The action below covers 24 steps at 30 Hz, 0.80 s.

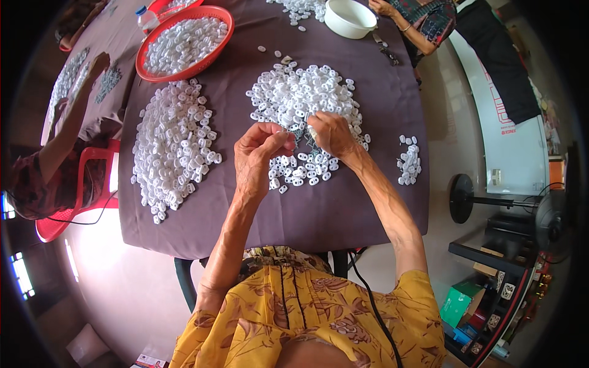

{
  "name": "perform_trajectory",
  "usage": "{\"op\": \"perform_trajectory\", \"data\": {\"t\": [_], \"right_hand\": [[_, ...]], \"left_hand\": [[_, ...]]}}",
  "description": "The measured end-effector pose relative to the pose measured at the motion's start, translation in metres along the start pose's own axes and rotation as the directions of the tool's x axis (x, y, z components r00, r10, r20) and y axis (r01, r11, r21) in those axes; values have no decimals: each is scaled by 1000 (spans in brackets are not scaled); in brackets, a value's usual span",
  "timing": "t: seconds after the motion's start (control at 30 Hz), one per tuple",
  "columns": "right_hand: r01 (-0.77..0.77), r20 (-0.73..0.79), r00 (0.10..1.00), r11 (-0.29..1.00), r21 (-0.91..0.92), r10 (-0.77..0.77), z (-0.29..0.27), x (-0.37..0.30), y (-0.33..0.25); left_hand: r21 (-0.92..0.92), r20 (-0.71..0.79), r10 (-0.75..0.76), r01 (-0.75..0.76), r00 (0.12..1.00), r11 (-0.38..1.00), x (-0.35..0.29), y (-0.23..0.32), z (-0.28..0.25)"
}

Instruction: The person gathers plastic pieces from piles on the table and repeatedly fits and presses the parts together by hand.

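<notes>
My left hand (256, 153) is closed in a pinch, thumb against forefinger, above a heap of small white oval plastic pieces with two holes (293, 92). What it pinches is too small to make out. Close beside it, the fingers of my right hand (333, 136) are curled together at the heap's near side; a bit of white shows at their tips, but its kind is unclear. Small grey metal screws or pins (305, 140) lie between both hands, partly hidden by the fingers. More white pieces (299, 175) are scattered just nearer to me.
A long pile of white pieces (173, 144) covers the table's left side; a small group (409, 161) lies at right. Beyond stand a red basket (226, 46) full of pieces and a white bowl (351, 19). Other people's arms (423, 40) reach the brown-covered table (202, 230).
</notes>
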State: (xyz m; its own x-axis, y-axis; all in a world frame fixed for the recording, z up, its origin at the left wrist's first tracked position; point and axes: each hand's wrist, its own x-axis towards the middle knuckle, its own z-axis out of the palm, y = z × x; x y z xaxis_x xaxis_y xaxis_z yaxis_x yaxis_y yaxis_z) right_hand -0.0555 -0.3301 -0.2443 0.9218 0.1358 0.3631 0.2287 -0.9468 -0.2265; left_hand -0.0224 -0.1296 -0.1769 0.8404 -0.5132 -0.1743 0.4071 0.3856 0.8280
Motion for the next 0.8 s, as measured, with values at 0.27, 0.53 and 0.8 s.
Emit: {"op": "perform_trajectory", "data": {"t": [0.27,0.53,0.8], "right_hand": [[-449,391,776,-2,893,494,-53,6,-28],[-432,239,860,392,813,451,-97,15,-72],[-193,-41,960,762,618,276,-105,13,-87]], "left_hand": [[-24,24,-63,63,998,998,-2,-3,3],[-141,114,-121,137,986,981,-9,0,12],[-211,143,-77,106,987,972,-13,4,15]]}}
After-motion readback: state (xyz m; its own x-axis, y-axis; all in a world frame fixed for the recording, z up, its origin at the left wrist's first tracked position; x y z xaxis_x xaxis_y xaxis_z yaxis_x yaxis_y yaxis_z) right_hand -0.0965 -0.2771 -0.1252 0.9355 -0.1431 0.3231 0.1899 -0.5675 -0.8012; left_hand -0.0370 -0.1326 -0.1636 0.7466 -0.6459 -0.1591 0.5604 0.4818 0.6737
